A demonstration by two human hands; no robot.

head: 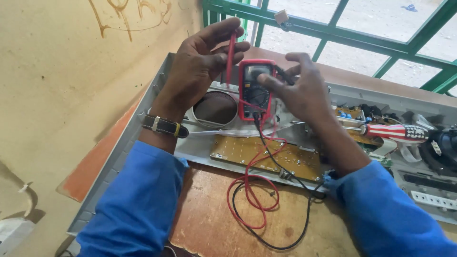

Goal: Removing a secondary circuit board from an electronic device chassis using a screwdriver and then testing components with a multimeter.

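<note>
Looking down from the head camera: a red meter [256,89] is sitting upright near the middle of the frame, leaning on an opened grey metal case [200,150] that's lying across a worn wooden table [209,223]. No packages in view; the only label-like thing is a striped red, white and blue screwdriver handle [397,132] lying at about 3 o'clock from the meter, across the parts inside the case.

The case is working as the container here. Inside it there's a round metal ring [215,109] at 9 o'clock from the meter, just beside it, a tan circuit board [266,157] at 6 o'clock, and a jumble of black parts and white connectors off at the far right.

The left hand [197,66] is pinching a red probe [230,57] between thumb and fingers, closed tight on it, holding it nearly upright at around 10 o'clock from the meter, tip pointing down toward the ring. The right hand [300,88] is sitting at 3 o'clock of the meter, thumb pressing on its face and fingers curled around a black probe [284,74], so it's gripping that while touching the meter. Red and black wires [252,200] are trailing out of the meter's bottom and looping on the table at 6 o'clock. A watch [165,126] is strapped on the left wrist, blue sleeves on both arms.
</note>
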